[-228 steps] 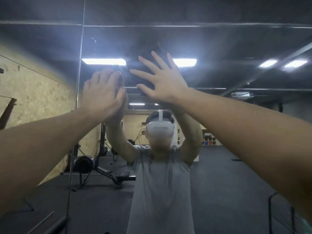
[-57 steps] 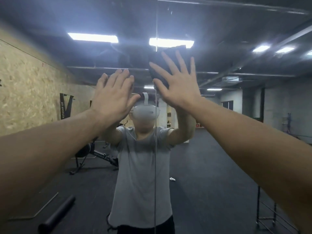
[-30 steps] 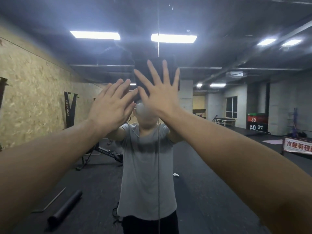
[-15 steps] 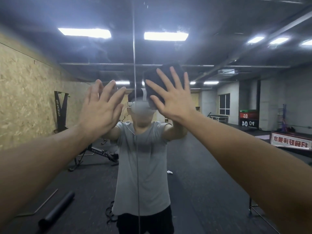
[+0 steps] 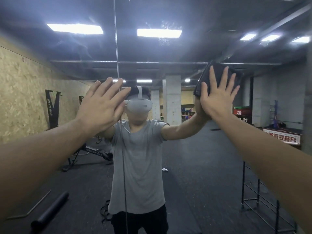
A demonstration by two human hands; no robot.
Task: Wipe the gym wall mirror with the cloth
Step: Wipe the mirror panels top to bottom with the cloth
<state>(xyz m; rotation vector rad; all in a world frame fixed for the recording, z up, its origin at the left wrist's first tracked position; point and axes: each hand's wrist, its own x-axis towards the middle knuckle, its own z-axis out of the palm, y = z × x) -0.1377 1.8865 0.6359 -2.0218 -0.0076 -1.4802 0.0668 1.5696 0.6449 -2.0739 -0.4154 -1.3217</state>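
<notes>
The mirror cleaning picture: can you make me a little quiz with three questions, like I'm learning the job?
1. True or false: the right hand presses the cloth flat on the mirror.
2. What colour is the cloth? A) white B) dark C) yellow
3. Fill in: the left hand lies near the mirror's upright ____.

Key: 1 true; 2 B; 3 seam.

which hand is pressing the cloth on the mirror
The right hand, fingers spread flat over the dark cloth; the left hand is bare.
</notes>
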